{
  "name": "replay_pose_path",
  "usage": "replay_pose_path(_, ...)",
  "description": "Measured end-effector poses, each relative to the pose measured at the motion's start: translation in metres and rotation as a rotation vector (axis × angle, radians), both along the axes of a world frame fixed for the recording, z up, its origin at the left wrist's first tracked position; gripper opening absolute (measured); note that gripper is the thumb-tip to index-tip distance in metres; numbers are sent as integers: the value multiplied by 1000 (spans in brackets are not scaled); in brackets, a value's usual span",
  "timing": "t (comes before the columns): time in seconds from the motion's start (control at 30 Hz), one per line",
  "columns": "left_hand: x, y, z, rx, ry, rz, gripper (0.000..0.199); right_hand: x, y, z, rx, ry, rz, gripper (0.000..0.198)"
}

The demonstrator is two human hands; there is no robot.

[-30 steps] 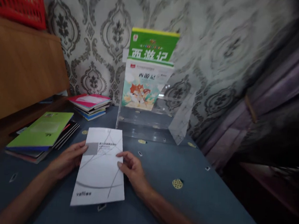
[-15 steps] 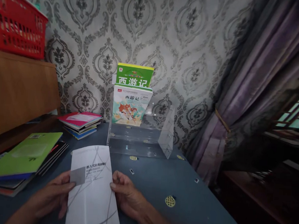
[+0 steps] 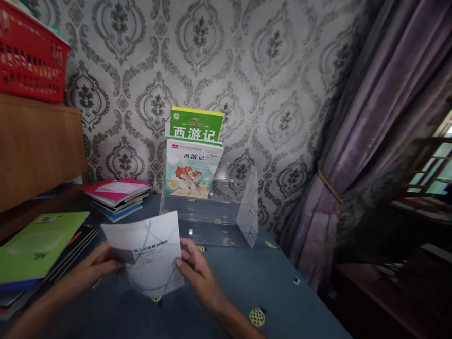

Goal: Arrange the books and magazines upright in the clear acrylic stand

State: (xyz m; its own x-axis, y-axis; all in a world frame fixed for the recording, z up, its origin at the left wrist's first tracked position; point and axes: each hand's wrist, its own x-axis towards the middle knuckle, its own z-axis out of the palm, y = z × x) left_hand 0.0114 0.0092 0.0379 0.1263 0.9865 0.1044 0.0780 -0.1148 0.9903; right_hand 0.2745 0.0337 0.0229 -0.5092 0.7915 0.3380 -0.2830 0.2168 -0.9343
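Observation:
A white booklet (image 3: 155, 270) with dark Chinese print and a grey block on its cover is held up over the table, bent and tilted, its lower part slightly blurred. My left hand (image 3: 102, 263) pinches its left edge with the thumb on the cover. At the right edge, my right hand (image 3: 200, 275) grips it with the thumb in front. Just behind stands a clear acrylic tiered rack (image 3: 248, 215). In the rack's left side, a white-covered picture book (image 3: 190, 173) leans in front of a green book (image 3: 198, 122).
Left of my arm lies a pile of books under a green one (image 3: 37, 244). Farther back is a smaller stack with a pink cover (image 3: 116, 187). A red basket (image 3: 29, 52) sits on a wooden cabinet (image 3: 30, 145). Purple curtains (image 3: 368, 133) hang at the right.
The booklet has risen and tipped back, now looking shorter and bent. Both hands have moved up with it, still holding its sides. The view has shifted slightly.

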Motion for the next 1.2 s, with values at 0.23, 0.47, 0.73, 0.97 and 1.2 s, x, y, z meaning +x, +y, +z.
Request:
replay_pose_path(0.23,13,8,-33,-36,48,116,26,-1,-10,-24,214,-233,-174,36)
replay_pose_path(0.47,13,19,-66,26,50,118,38,3,-4,-33,285,-371,-266,34)
replay_pose_path(0.73,23,26,-43,208,80,222,40,9,26,-24,480,-542,-355,19)
replay_pose_path(0.97,28,49,-22,280,149,240,31,3,50,-18,476,-491,-439,18)
replay_pose_path(1.2,29,47,-52,320,151,266,23,2,51,-36,515,-544,-454,16)
